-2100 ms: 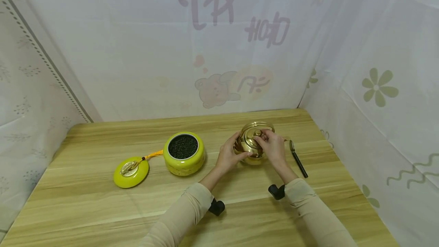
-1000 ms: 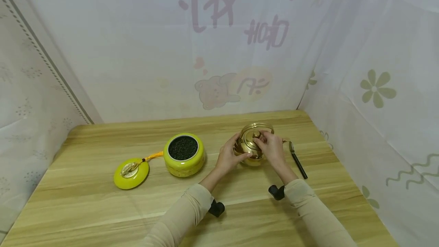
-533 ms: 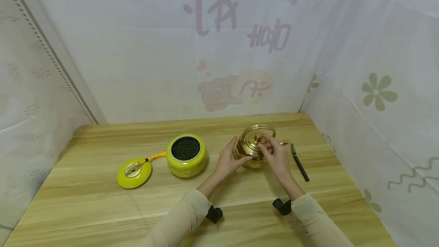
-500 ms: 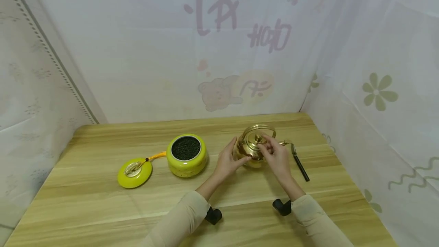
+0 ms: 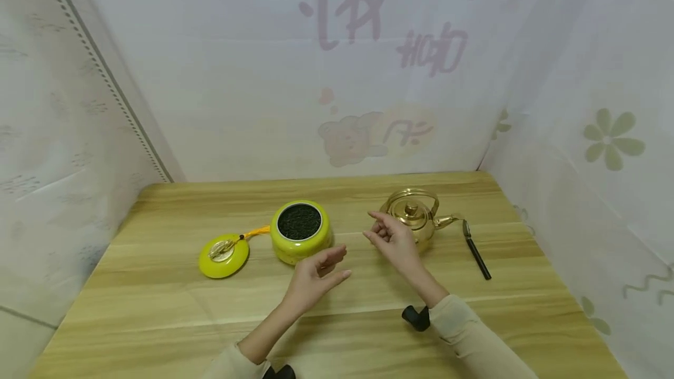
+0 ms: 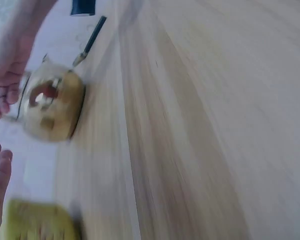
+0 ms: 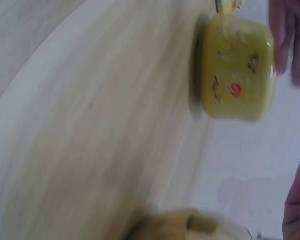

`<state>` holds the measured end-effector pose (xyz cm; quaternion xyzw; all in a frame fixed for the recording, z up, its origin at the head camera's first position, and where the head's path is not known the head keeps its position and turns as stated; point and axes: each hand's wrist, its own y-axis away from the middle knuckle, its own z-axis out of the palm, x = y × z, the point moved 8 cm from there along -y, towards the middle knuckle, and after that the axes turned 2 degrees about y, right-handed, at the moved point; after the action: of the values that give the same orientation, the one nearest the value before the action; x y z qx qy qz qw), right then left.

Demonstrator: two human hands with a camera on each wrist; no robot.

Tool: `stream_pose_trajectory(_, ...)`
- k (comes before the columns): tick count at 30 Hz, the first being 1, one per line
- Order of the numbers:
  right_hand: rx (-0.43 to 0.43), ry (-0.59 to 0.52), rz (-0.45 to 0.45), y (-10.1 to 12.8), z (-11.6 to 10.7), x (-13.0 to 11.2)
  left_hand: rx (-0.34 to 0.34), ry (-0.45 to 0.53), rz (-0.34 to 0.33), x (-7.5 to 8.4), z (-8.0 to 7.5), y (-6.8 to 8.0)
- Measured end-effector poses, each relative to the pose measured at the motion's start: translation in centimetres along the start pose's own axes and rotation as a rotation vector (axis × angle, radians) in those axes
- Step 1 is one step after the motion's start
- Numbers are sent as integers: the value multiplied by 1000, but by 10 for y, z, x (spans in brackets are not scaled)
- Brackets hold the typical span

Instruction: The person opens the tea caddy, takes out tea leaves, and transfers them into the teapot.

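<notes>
Both hands hover free, holding nothing: the right hand [image 5: 392, 237] loosely curled just beside the lidded brass teapot [image 5: 416, 219] standing on the wooden table [image 5: 158, 309], the left hand [image 5: 316, 274] relaxed nearer the open yellow tea jar [image 5: 300, 238], so each has 1 vessel within reach.

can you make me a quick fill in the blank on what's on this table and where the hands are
1. The round yellow ceramic jar stands open and is filled with dark ____ leaves.
2. The jar's flat yellow lid lies on the wooden table to the jar's ____.
3. The shiny gold metal teapot has its lid ____.
4. The left hand and right hand both hold ____.

Missing words: tea; left; on; nothing
</notes>
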<state>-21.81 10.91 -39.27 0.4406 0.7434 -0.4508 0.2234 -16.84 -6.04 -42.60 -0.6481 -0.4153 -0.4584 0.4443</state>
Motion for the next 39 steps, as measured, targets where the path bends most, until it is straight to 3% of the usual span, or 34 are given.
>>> stream_pose_trajectory(6, -135, -56, 67, -6, 31, 6, 176, -52, -55, -7, -58, 23)
stream_pose_trajectory(11, -231, -100, 106, -11, 55, 13, 326, -230, -59, -12, -114, 38)
stream_pose_trajectory(16, -302, -131, 130, -17, 73, 9, 423, -371, -77, -22, -165, 49)
stream_pose_trajectory(20, -338, -124, 157, -21, 89, 14, 472, -467, -90, -29, -193, 54)
stream_pose_trajectory(28, -364, -83, 155, -27, 105, 13, 477, -606, -95, -35, -218, 52)
stream_pose_trajectory(39, -398, -50, 144, -28, 116, 14, 396, -736, -88, -46, -225, 44)
